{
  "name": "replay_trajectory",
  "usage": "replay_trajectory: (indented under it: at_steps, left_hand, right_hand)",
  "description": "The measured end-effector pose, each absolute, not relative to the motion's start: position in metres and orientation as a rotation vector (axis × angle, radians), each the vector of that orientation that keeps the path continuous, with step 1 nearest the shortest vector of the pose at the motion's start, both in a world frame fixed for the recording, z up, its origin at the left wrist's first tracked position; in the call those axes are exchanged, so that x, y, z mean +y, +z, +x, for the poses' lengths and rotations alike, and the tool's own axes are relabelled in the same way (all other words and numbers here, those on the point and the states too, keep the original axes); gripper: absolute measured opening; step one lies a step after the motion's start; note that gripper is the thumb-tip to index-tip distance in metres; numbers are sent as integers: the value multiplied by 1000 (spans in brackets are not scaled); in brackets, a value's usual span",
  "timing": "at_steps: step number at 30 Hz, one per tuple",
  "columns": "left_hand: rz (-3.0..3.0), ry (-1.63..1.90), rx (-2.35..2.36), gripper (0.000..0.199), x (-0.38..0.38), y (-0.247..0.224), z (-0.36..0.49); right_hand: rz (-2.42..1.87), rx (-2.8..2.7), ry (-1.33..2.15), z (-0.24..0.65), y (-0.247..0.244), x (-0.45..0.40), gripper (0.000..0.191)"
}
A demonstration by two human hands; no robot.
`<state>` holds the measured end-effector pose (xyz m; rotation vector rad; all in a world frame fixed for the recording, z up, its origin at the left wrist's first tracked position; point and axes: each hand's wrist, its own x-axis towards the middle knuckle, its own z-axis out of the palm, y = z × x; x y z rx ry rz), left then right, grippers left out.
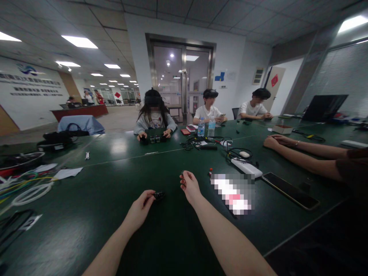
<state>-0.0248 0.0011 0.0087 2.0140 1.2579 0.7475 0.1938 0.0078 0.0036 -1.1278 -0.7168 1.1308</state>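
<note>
My left hand [141,207] is closed, with thumb and fingers pinching a small black object [160,196] just above or on the dark green table [123,176]; its exact kind is too small to tell. To the right of it, my right hand [189,186] is raised a little, fingers curled into a pinch. Something tiny and dark shows at its fingertips, but I cannot make out what it is. The two hands are apart from each other. Beside my right forearm lies a phone with a blurred bright screen [232,194].
A dark phone [290,189], a white oblong device [246,168], tangled black cables [195,143] and two water bottles [211,126] occupy the right and centre. Loose cables [31,195] and papers [68,173] lie left. Another person's arms [307,153] rest at right; several people sit across.
</note>
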Motion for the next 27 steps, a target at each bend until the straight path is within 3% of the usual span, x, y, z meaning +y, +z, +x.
replay_trajectory:
  at_steps: [27]
  left_hand:
    - [1901, 797, 1250, 42, -4, 16, -17]
  right_hand:
    - [-1170, -1606, 1104, 156, 24, -16, 24]
